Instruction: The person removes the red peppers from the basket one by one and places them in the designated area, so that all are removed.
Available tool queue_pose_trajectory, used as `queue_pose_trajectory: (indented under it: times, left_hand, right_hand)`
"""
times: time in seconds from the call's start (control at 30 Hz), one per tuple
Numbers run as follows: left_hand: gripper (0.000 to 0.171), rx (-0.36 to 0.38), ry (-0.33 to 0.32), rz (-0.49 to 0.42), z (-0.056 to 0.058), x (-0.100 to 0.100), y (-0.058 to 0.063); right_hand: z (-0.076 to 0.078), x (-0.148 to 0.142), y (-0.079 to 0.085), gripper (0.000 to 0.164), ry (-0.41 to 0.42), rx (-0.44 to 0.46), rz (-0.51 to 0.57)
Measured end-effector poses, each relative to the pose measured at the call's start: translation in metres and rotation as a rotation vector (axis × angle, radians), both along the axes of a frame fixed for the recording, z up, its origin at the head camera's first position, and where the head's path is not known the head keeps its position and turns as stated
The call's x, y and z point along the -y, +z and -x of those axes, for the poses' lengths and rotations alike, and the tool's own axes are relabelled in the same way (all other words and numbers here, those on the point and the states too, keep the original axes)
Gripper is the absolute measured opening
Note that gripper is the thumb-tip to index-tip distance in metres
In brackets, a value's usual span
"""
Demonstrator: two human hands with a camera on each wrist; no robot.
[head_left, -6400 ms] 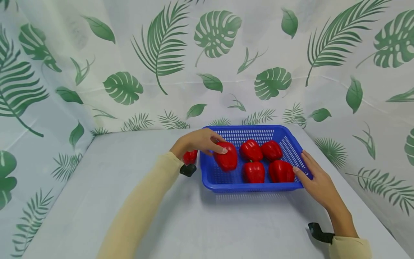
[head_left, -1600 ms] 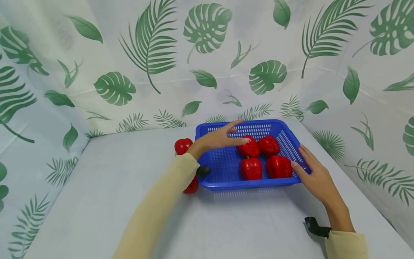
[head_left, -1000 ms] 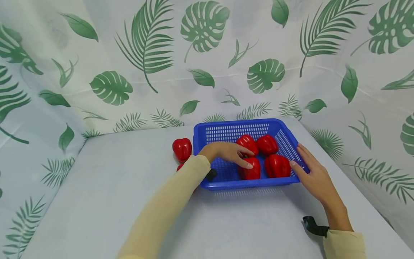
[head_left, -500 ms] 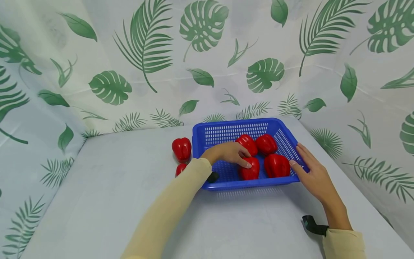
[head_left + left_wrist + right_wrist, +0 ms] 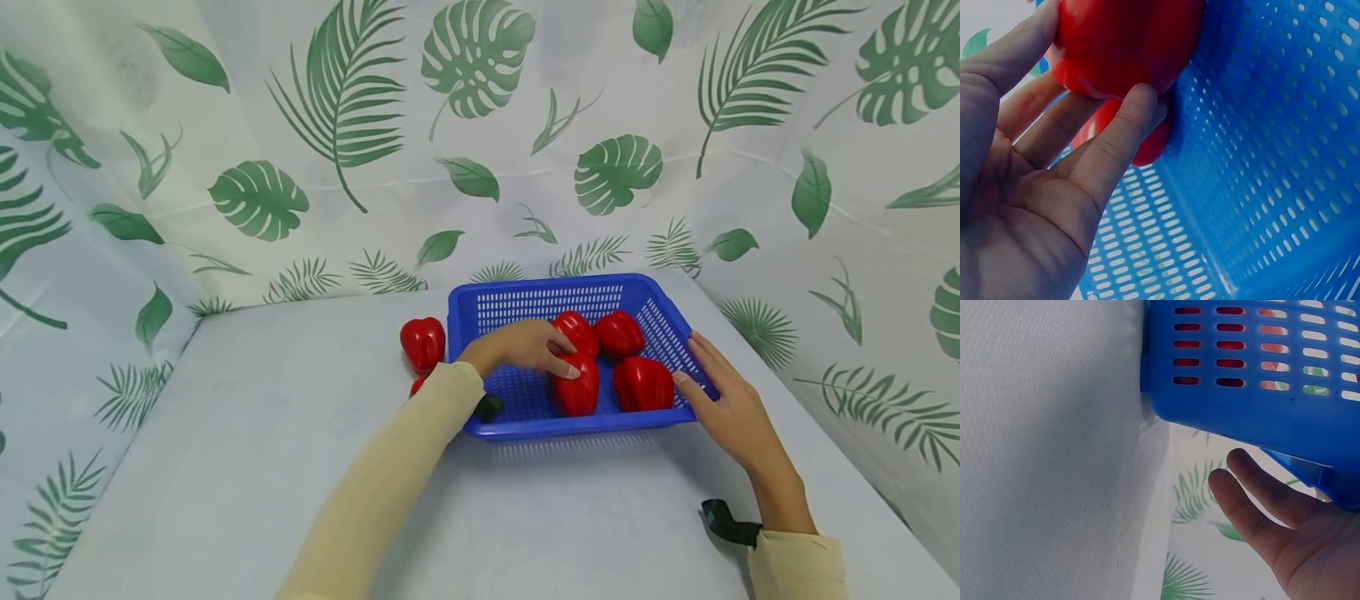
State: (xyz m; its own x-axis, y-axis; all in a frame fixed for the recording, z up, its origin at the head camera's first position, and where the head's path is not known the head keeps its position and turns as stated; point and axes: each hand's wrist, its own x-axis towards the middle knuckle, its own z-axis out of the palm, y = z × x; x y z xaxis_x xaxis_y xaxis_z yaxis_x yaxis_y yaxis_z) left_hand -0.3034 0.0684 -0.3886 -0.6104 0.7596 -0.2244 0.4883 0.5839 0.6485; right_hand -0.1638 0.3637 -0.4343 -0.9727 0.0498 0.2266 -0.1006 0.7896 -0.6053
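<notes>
My left hand (image 5: 525, 348) reaches into the blue plastic basket (image 5: 577, 428) and grips a red bell pepper (image 5: 579, 390) between thumb and fingers. In the left wrist view that bell pepper (image 5: 1129, 44) sits at the fingertips, with the basket's slotted wall beside it. Three more red bell peppers lie in the basket: one behind (image 5: 576, 330), one at the back right (image 5: 619, 335), one at the front right (image 5: 643, 385). My right hand (image 5: 738, 421) holds the basket's right rim, thumb over the edge; in the right wrist view its fingers extend along the outside.
A red bell pepper (image 5: 423, 343) lies on the white table (image 5: 225, 467) left of the basket. Another pepper (image 5: 417, 385) shows partly behind my left sleeve. A leaf-printed curtain (image 5: 375, 167) hangs behind and at both sides.
The pepper my left hand held earlier has left the basket; another pepper shows at its left. That hand has since gripped the front pepper and raised it slightly. The right hand stays at the rim.
</notes>
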Motion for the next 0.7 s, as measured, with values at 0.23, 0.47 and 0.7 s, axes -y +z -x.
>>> queue_pose_trajectory:
  times: [0.23,0.47,0.7]
  left_hand:
    - [0.055,0.051,0.05,-0.026,0.002,0.007,0.007]
    - [0.057,0.063,0.069,-0.058,0.003,0.015,0.018]
    - [0.05,0.044,0.102,-0.082,0.006,0.025,0.026]
  right_hand:
    - [0.001,0.0,-0.001,0.074,-0.001,0.004,0.0]
    - [0.001,0.001,-0.001,0.074,0.001,0.007,0.003]
    - [0.0,0.001,0.001,0.073,-0.001,0.007,0.003]
